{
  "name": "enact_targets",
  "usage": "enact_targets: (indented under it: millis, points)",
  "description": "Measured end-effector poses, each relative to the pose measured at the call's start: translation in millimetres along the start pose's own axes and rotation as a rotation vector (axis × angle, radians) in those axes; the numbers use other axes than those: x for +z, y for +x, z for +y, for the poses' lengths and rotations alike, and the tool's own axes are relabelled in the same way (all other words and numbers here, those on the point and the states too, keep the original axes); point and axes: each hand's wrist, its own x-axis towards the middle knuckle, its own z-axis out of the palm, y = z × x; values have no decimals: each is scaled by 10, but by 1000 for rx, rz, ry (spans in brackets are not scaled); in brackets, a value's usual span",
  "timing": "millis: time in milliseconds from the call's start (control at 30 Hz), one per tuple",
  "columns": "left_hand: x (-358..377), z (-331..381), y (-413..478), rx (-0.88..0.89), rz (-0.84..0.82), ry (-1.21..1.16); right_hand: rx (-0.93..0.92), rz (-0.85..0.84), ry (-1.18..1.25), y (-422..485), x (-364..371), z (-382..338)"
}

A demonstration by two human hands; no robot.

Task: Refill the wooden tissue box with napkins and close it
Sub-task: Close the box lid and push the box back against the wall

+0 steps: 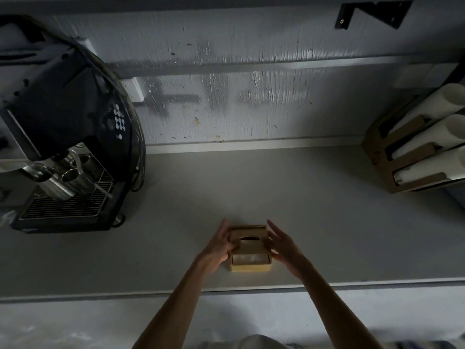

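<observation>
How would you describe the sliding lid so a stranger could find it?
On the grey counter, between the two hands, sits a small wooden box. The lid covers its far part, the only wooden piece with a dark oval slot.

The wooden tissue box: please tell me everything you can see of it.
The wooden tissue box is small, square and light brown, standing on the grey counter near its front edge. Its lid, with a dark oval slot, covers only the far part; white napkins show in the near part. The left hand and right hand hold its sides.
</observation>
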Motion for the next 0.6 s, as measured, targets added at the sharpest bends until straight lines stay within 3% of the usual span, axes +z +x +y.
enact_targets:
  millis: [133, 267, 467, 600]
  points:
    - [-35, -203, 2, 139, 44, 183, -103, 88, -176, 29, 54, 79]
    - [28, -267, -85, 228, 148, 224, -131, 173, -185, 96, 70, 253]
    - [59, -337, -157, 255, 194, 261, -87, 270, -266, 59, 80, 370]
    - [119, -516, -243, 136, 167, 205, -19, 294, -259, -146, 234, 379]
